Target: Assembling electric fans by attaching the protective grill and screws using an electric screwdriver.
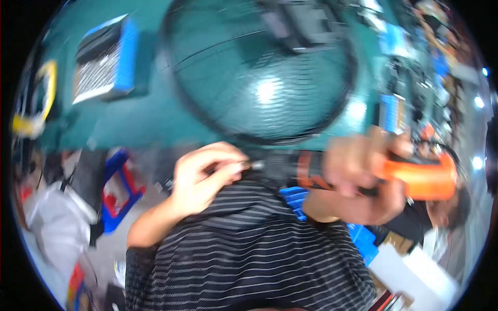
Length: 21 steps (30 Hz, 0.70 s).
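My right hand (363, 176) is wrapped round an orange and black power screwdriver (421, 179), held sideways in front of my chest with its tip pointing left. At that tip, the thumb and fingers of my left hand (205, 173) are pinched together. Whatever sits between them is too small and blurred to make out. Just beyond the hands, a large thin black ring (207, 120) lies on the green table (119, 122). A dark grey boxy device (311, 26) stands at the ring's far side.
At the far left is an open blue and white box (111, 62) packed with many small metal pieces. A yellow tape roll (46, 98) lies beyond it by the edge. Blue bins (360, 238) and white cartons (415, 269) stand low on the right. Another person (451, 207) is partly visible there.
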Available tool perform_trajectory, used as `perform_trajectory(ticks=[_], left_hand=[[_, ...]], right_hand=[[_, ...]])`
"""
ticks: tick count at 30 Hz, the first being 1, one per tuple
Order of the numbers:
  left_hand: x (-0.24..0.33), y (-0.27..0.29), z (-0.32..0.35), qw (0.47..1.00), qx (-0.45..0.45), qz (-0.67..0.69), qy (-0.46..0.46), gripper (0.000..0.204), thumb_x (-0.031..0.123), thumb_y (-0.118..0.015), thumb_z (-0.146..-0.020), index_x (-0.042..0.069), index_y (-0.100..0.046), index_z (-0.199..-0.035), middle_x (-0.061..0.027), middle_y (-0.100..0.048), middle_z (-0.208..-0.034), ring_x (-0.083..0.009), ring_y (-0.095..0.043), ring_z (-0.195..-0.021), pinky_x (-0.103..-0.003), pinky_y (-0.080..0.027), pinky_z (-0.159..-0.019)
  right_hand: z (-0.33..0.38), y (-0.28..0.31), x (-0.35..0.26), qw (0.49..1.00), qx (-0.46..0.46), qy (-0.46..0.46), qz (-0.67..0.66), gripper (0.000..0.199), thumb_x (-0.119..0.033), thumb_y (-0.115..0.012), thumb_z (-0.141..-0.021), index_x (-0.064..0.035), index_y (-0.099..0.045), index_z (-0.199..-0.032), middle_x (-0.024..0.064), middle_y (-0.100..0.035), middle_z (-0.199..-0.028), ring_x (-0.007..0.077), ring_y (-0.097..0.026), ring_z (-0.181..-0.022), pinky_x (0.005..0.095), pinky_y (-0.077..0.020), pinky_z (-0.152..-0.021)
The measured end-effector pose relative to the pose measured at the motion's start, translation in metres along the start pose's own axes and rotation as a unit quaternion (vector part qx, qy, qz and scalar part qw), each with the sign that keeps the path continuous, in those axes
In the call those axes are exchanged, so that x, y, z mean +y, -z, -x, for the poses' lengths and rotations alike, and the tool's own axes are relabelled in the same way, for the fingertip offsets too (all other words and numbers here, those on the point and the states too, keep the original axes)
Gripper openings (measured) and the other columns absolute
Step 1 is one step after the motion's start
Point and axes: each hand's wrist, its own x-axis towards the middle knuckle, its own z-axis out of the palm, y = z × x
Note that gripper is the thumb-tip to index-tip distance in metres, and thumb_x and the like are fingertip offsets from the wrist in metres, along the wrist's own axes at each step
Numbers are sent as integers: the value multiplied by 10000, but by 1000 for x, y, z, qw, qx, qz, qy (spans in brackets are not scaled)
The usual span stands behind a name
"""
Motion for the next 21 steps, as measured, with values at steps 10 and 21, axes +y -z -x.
perform_trajectory(ticks=[10, 21], left_hand=[[-14, 6, -15, 907, 34, -354, -226, 155, -69, -729, -778, -23, -647, -901, -146, -673, -867, -273, -658, -755, -342, -527, -680], [-16, 13, -25, 756, 241, -509, -335, 439, 275, -912, -587, 128, -597, -855, -112, -587, -1105, -366, -555, -1121, -458, -403, -907]], right_hand=[[-5, 4, 31, 978, 167, -67, 102, 309, -19, -599, -895, 1, -479, -1179, 81, -596, -762, 147, -583, -583, 298, -479, -542], [2, 0, 19, 969, -164, 58, 173, 433, -57, -740, -808, -37, -461, -1139, 102, -614, -791, 213, -626, -600, 334, -538, -528]])
